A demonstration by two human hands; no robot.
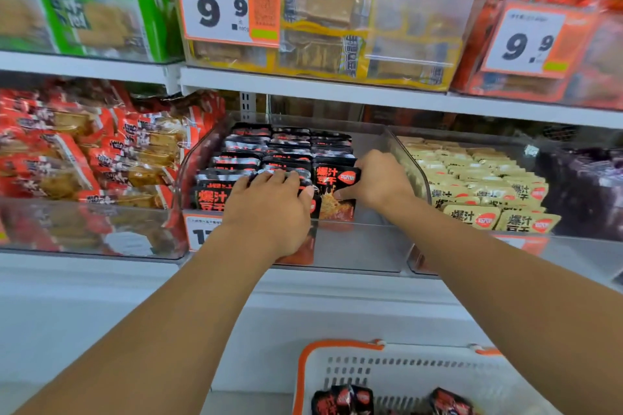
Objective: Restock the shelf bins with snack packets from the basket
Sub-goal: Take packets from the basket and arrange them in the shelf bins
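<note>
Right hand (377,178) grip pinches black packet (337,189); left hand (269,202) spread on stacks; beige packets (478,185) adjacent.

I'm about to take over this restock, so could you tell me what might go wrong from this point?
1. The right hand pinches one black packet at the right front of the clear bin; open space lies beside it, so it may tip over once released.
2. The left hand presses on the front rows of packets; they might shift or crumple.
3. The basket below still holds packets, and the rows already look tight.
</note>
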